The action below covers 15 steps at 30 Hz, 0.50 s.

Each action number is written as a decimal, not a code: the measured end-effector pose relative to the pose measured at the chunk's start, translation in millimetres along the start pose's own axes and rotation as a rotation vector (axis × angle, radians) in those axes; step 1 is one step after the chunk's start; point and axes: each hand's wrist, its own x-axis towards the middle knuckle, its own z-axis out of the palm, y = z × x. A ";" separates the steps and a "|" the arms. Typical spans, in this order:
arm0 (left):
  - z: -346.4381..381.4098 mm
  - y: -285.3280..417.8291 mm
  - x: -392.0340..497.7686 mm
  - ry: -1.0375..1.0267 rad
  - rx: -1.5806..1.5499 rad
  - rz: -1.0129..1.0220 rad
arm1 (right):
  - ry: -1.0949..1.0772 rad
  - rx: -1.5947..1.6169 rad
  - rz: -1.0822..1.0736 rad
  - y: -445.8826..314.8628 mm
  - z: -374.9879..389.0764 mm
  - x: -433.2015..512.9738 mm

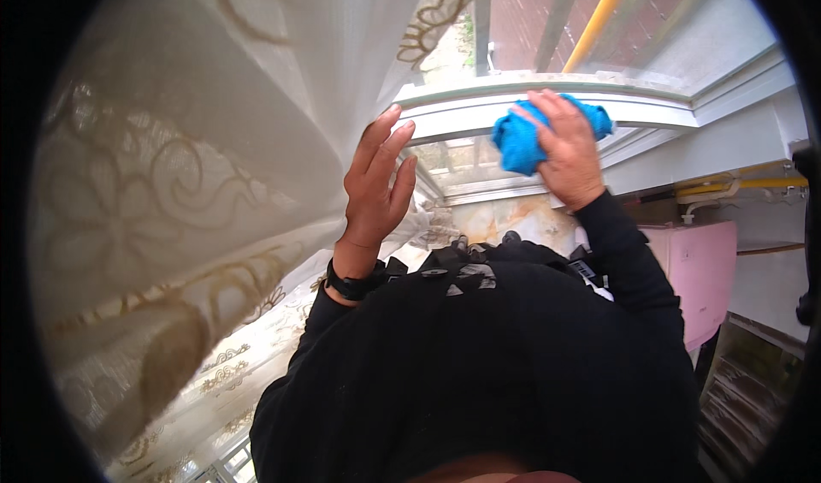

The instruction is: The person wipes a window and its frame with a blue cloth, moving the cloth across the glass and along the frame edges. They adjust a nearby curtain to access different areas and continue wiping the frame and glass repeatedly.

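Observation:
A bunched blue cloth [519, 141] is under my right hand [569, 152], its fingers closed over it. Both lie against the white window frame [462, 118], on its horizontal rail. My left hand [381, 178] is raised beside the sheer curtain [269, 130], fingers spread and nothing in them. Whether its fingertips touch the curtain or the frame I cannot tell. Between the hands and beyond them stretches the window glass [532, 40], with a lower pane [465, 159] below the rail.
Embroidered curtain folds fill the left side. At the right are a pink cabinet-like appliance [699, 277] and a yellow pipe [744, 186]. Through the glass show another yellow pipe [596, 21] and a reddish paved surface [523, 8]. Marble-patterned tile [507, 218] lies below the window.

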 end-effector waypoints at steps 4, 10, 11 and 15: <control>-10.3 0.8 -15.9 0.118 0.056 0.040 | 0.101 -0.177 0.075 34.5 -30.9 -7.7; -15.3 0.1 -19.8 0.114 0.108 0.034 | 0.002 0.064 -0.130 -20.8 30.9 33.1; -14.6 0.7 -18.1 0.096 0.114 0.027 | 0.041 0.015 -0.251 -36.9 48.5 48.8; -13.8 5.0 -10.0 0.063 0.079 0.036 | -0.055 0.205 -0.402 -87.4 85.6 94.5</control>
